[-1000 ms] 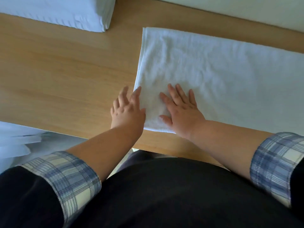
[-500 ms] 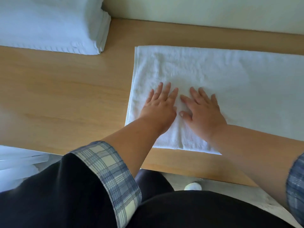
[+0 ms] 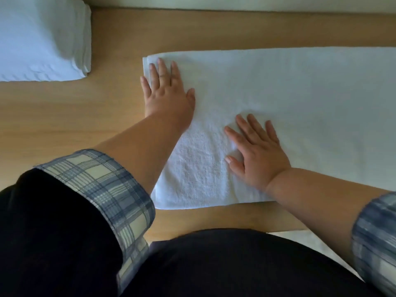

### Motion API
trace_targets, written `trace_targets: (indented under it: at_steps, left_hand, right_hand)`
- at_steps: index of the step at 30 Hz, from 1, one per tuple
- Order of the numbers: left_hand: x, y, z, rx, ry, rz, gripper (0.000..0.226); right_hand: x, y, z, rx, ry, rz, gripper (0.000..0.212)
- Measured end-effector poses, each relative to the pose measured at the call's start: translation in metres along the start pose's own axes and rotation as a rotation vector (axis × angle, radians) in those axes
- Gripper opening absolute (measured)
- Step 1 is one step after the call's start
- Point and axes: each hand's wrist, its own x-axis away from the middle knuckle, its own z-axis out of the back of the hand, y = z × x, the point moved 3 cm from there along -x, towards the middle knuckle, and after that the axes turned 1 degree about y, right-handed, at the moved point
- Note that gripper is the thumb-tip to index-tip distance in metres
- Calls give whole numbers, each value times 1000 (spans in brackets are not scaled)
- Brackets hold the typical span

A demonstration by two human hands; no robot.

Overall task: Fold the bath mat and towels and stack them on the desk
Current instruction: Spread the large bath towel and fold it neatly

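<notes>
Item, centre to right of the frame: one white towel (image 3: 310, 99), lying flat on the wooden desk (image 3: 64, 125) as a long band that runs off the right edge. Its left end looks doubled, so it is probably folded once already, though the layers cannot be counted. Item, upper centre-left: your left hand (image 3: 168, 93), palm down on the towel's far left corner with the fingers straight and spread. Its grip is slack and holds nothing; it only presses the cloth. Item, centre: your right hand (image 3: 258, 156), palm down nearer the towel's front edge, fingers straight. Its grip is likewise unclenched and flat on the pile. Step in hand, by judgement: smoothing this towel between folds. Next move, by judgement: you will need to pinch both corners of one end, carry it across to meet the other with the edges matched, and press the crease. The right end is out of frame, so how much length is left to fold cannot be told. Item, upper left: a stack of folded white linen (image 3: 42, 39) on the same desk, well apart from the towel, with several layers showing at its right side. Whether the bath mat is among them cannot be told. The stack is the likely destination. Containers: none in view. Item, lower corners: plaid cuffs (image 3: 102, 185) rolled back on both forearms.
</notes>
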Motion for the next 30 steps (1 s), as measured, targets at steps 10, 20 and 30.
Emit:
trace_targets:
  at_steps: [10,20,30]
  left_hand:
    - [-17,15,10,-62,-43,-1,71]
    - [74,230,-43,-33,-94,-378,72]
    - [83,415,-73,-92,-141,-490,72]
  right_hand:
    - [1,9,9,-84,-60,28,67]
    - [47,190,17,-65,-50,-229,69]
    - [137,355,15,-75,-30,-383,74]
